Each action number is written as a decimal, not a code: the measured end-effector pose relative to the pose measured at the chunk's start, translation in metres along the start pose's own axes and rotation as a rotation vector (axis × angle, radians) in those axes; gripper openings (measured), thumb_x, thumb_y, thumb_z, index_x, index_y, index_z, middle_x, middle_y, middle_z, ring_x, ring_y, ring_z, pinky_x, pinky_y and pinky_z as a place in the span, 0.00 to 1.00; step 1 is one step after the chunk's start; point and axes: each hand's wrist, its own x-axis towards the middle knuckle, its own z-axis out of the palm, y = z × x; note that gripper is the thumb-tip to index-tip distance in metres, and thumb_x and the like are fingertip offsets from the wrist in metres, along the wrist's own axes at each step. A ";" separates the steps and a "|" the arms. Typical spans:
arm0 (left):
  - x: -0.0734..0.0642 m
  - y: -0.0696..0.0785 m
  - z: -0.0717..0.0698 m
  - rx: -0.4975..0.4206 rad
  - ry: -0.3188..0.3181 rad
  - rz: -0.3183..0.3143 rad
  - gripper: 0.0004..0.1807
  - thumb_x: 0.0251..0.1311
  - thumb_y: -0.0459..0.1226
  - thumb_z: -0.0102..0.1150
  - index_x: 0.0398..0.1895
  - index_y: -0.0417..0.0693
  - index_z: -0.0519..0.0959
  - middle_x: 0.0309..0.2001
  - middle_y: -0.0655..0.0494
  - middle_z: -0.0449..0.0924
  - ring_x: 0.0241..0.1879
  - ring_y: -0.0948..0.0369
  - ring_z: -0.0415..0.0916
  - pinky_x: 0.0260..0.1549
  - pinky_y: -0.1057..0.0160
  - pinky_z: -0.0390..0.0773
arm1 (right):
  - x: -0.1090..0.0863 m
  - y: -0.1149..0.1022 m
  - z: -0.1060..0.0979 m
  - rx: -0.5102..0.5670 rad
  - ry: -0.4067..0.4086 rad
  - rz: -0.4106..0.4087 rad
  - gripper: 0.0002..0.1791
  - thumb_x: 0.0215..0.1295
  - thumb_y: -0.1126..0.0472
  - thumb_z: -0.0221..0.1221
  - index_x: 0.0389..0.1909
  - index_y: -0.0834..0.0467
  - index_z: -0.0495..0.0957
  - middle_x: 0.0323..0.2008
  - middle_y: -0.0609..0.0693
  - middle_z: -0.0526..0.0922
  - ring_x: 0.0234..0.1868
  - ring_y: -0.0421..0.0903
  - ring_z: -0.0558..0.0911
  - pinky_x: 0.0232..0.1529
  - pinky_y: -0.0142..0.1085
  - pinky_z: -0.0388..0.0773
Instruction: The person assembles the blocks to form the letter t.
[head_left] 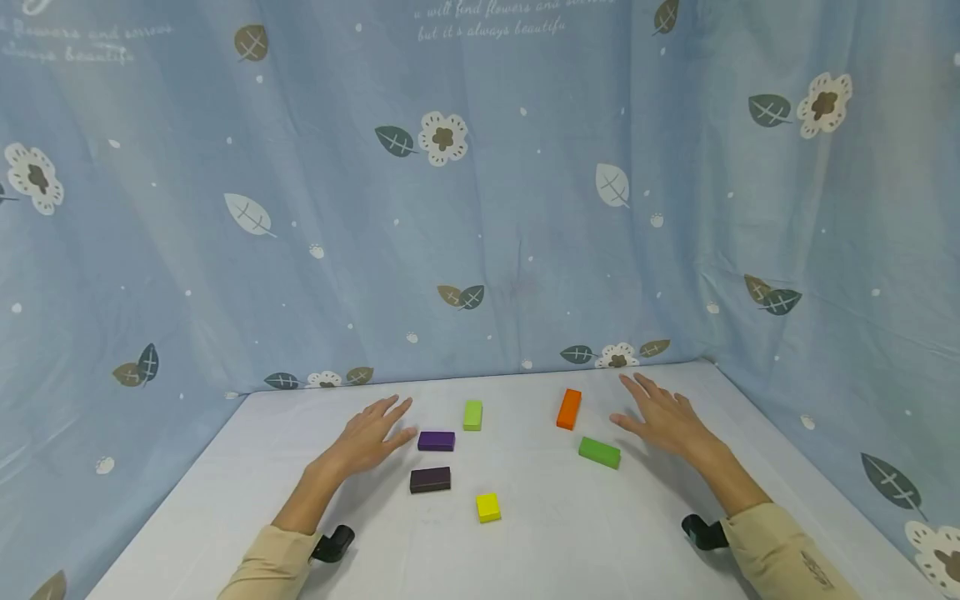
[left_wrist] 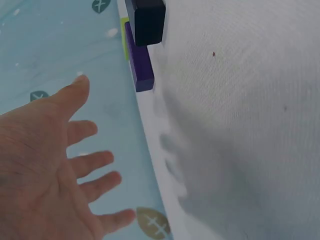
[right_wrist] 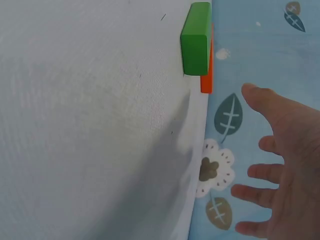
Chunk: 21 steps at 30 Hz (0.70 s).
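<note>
My left hand (head_left: pixel 367 437) hovers over the left side of the white table, fingers spread and holding nothing. Nearest to it lies a purple block (head_left: pixel 437 442), with a black block (head_left: pixel 431 480) closer to me and a light green block (head_left: pixel 472 415) farther back. On the right, my empty right hand (head_left: pixel 663 421) is also held above the table with its fingers apart. Beside it are an orange block (head_left: pixel 569 409) and a green block (head_left: pixel 599 452). A yellow block (head_left: pixel 488 507) sits near the middle front. Both wrist views show bare palms, touching no block.
The white tabletop (head_left: pixel 555 550) meets a blue patterned curtain (head_left: pixel 517 208) at the back and along both sides. A black device (head_left: pixel 333 543) is on the left wrist, and another black device (head_left: pixel 705 532) is on the right wrist.
</note>
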 end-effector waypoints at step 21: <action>0.014 0.006 0.009 -0.106 -0.060 0.090 0.26 0.63 0.45 0.63 0.61 0.41 0.77 0.55 0.44 0.80 0.57 0.47 0.76 0.59 0.44 0.73 | 0.022 -0.013 0.000 0.128 -0.056 -0.039 0.44 0.64 0.40 0.60 0.73 0.62 0.60 0.66 0.71 0.66 0.54 0.66 0.79 0.53 0.62 0.75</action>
